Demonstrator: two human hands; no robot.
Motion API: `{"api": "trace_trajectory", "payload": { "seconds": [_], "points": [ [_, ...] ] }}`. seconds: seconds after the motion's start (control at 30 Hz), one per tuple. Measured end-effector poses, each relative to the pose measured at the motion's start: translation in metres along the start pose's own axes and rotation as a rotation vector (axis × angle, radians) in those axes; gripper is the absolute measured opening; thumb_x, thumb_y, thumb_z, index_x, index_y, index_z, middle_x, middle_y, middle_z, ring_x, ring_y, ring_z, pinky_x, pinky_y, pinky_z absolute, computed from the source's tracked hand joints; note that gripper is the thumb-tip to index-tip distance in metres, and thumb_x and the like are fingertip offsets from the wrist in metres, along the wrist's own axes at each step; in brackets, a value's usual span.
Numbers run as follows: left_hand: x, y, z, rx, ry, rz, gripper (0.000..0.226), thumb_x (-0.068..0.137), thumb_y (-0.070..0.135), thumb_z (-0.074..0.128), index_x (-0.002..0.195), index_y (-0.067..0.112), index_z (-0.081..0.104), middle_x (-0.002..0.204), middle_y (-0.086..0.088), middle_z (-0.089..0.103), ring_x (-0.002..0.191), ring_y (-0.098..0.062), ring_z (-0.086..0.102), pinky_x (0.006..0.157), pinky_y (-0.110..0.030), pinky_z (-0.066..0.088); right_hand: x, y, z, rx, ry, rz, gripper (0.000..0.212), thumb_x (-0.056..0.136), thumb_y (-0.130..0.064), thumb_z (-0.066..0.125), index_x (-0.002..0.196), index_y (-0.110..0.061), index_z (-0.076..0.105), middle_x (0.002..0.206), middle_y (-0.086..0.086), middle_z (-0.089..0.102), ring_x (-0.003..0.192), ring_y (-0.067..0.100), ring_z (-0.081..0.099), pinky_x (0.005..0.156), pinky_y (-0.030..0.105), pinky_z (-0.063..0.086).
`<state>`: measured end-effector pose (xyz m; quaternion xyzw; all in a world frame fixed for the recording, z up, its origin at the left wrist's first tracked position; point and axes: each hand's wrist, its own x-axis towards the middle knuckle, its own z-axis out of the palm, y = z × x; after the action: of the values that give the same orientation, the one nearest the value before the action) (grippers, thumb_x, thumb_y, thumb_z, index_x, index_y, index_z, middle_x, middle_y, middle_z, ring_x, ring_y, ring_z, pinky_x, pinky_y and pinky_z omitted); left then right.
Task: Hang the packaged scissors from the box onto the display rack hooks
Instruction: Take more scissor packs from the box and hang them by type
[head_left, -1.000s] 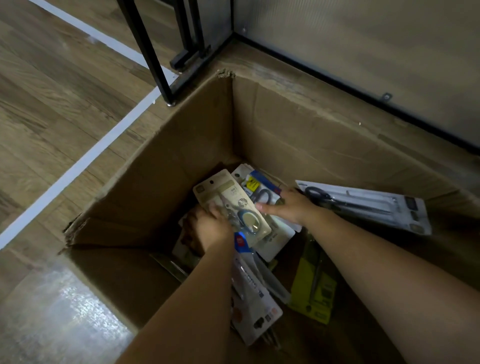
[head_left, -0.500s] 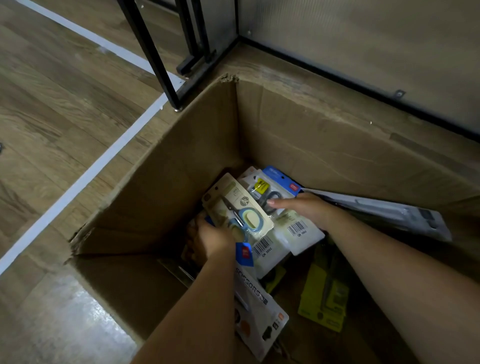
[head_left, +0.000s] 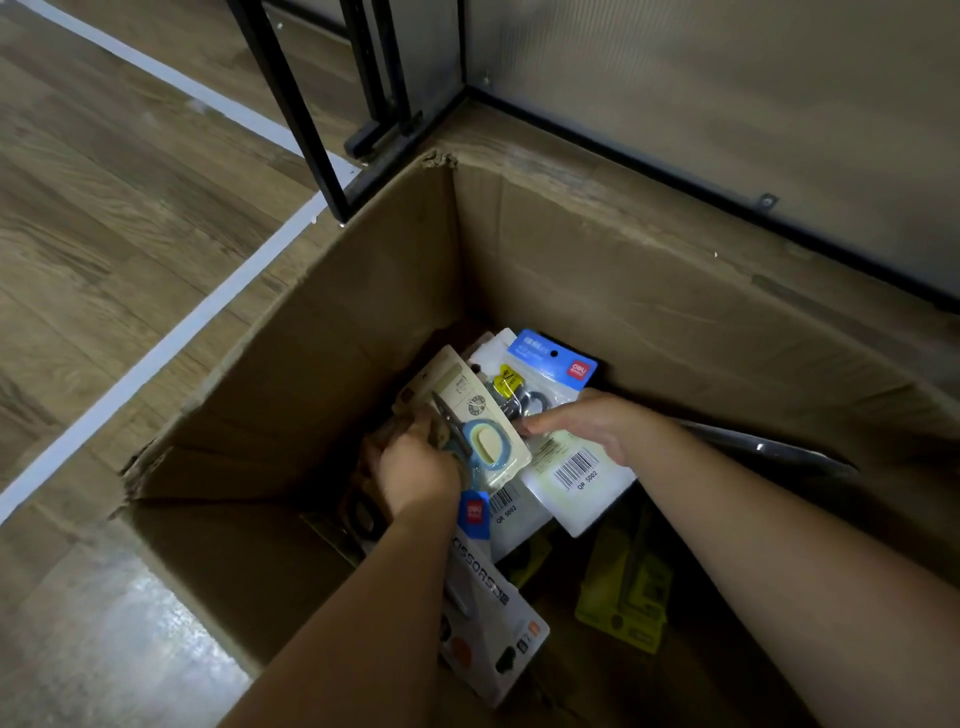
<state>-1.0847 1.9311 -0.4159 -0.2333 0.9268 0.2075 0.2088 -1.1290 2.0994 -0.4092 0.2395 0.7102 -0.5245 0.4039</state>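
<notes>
An open cardboard box (head_left: 332, 332) stands on the floor with several packaged scissors inside. My left hand (head_left: 415, 470) grips a beige card pack of blue-handled scissors (head_left: 478, 415), tilted up near the box's middle. My right hand (head_left: 582, 423) holds a clear pack with a blue header (head_left: 550, 358) and a barcode label, just right of the beige pack. A white pack printed "SCISSORS" (head_left: 488, 618) lies under my left forearm. Yellow packs (head_left: 628, 587) lie on the box bottom.
The black metal legs of the display rack (head_left: 291, 104) stand on the wooden floor beyond the box's far-left corner. A white floor line (head_left: 156, 353) runs along the left. A grey wall panel (head_left: 727, 104) rises behind the box. A long pack (head_left: 769, 449) leans on the right wall.
Both hands have lifted their packs a little higher in the box. My right hand slid from the long pack at the right onto the blue-header pack. The camera moved closer.
</notes>
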Motion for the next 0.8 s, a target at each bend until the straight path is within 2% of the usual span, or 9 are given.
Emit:
{"api": "trace_trajectory", "payload": {
  "seconds": [0.03, 0.1, 0.2, 0.3, 0.5, 0.57, 0.63, 0.7, 0.8],
  "points": [
    [-0.003, -0.001, -0.004, 0.009, -0.013, -0.002, 0.059, 0.092, 0.014, 0.048, 0.145, 0.034, 0.033, 0.148, -0.001, 0.039, 0.142, -0.031, 0.014, 0.111, -0.049, 0.02, -0.005, 0.001, 0.003, 0.018, 0.013, -0.043, 0.029, 0.071, -0.011, 0.078, 0.096, -0.016, 0.064, 0.098, 0.001, 0.065, 0.086, 0.013, 0.06, 0.069, 0.025, 0.045],
    [-0.01, -0.004, -0.012, -0.006, -0.039, -0.007, 0.06, 0.091, 0.014, 0.049, 0.146, 0.032, 0.033, 0.149, 0.001, 0.039, 0.144, -0.031, 0.007, 0.114, -0.053, 0.015, -0.015, 0.004, 0.009, 0.05, 0.053, -0.129, 0.028, 0.069, 0.005, 0.075, 0.081, -0.017, 0.061, 0.081, -0.002, 0.065, 0.075, 0.012, 0.06, 0.059, 0.022, 0.044],
    [-0.015, -0.006, -0.03, -0.019, -0.145, -0.041, 0.056, 0.09, 0.015, 0.05, 0.143, 0.026, 0.039, 0.147, -0.004, 0.041, 0.143, -0.033, 0.011, 0.114, -0.054, 0.013, -0.034, 0.014, 0.011, 0.028, 0.167, -0.17, 0.033, 0.063, 0.008, 0.077, 0.087, -0.01, 0.064, 0.084, 0.003, 0.066, 0.084, 0.019, 0.062, 0.074, 0.028, 0.05],
    [-0.017, 0.0, -0.05, -0.039, -0.223, -0.056, 0.04, 0.093, 0.013, 0.046, 0.132, 0.015, 0.052, 0.138, -0.012, 0.049, 0.133, -0.032, 0.034, 0.111, -0.043, 0.028, -0.055, 0.018, 0.0, -0.033, 0.321, -0.143, 0.039, 0.057, 0.001, 0.084, 0.091, -0.004, 0.066, 0.093, 0.008, 0.069, 0.09, 0.023, 0.065, 0.087, 0.036, 0.052],
    [-0.054, 0.028, -0.101, -0.206, -0.236, -0.011, 0.042, 0.09, 0.01, 0.051, 0.131, 0.013, 0.055, 0.132, -0.014, 0.055, 0.127, -0.032, 0.045, 0.104, -0.037, 0.039, -0.135, -0.017, -0.036, -0.113, 0.573, -0.138, 0.052, 0.055, -0.014, 0.086, 0.101, -0.002, 0.066, 0.101, 0.014, 0.068, 0.095, 0.027, 0.065, 0.082, 0.036, 0.052],
    [-0.077, 0.037, -0.121, -0.297, -0.245, -0.022, 0.04, 0.09, 0.007, 0.053, 0.13, 0.01, 0.056, 0.127, -0.016, 0.059, 0.119, -0.032, 0.053, 0.096, -0.032, 0.044, -0.171, -0.038, -0.048, -0.029, 0.627, -0.13, 0.047, 0.058, -0.013, 0.085, 0.099, -0.002, 0.065, 0.098, 0.013, 0.068, 0.093, 0.028, 0.065, 0.081, 0.036, 0.05],
    [-0.103, 0.046, -0.144, -0.44, -0.271, -0.049, 0.038, 0.091, 0.007, 0.056, 0.129, 0.007, 0.056, 0.127, -0.015, 0.059, 0.117, -0.031, 0.056, 0.088, -0.028, 0.046, -0.211, -0.059, -0.056, 0.102, 0.643, -0.167, 0.03, 0.061, -0.007, 0.082, 0.087, -0.005, 0.066, 0.088, 0.012, 0.067, 0.085, 0.029, 0.065, 0.077, 0.038, 0.051],
    [-0.133, 0.06, -0.173, -0.627, -0.292, -0.074, 0.037, 0.092, 0.016, 0.06, 0.127, 0.004, 0.056, 0.126, -0.015, 0.06, 0.116, -0.03, 0.057, 0.09, -0.026, 0.045, -0.255, -0.082, -0.062, 0.238, 0.655, -0.241, 0.023, 0.062, 0.0, 0.08, 0.072, -0.011, 0.064, 0.079, 0.008, 0.064, 0.077, 0.025, 0.063, 0.072, 0.037, 0.051],
    [-0.182, 0.084, -0.231, -0.766, -0.271, -0.045, 0.039, 0.093, 0.033, 0.058, 0.121, 0.006, 0.059, 0.102, -0.006, 0.066, 0.086, -0.014, 0.061, 0.078, -0.026, 0.046, -0.327, -0.124, -0.067, 0.389, 0.668, -0.278, 0.028, 0.06, 0.001, 0.082, 0.078, -0.013, 0.065, 0.083, 0.007, 0.067, 0.083, 0.028, 0.066, 0.081, 0.045, 0.054]
  ]
}}
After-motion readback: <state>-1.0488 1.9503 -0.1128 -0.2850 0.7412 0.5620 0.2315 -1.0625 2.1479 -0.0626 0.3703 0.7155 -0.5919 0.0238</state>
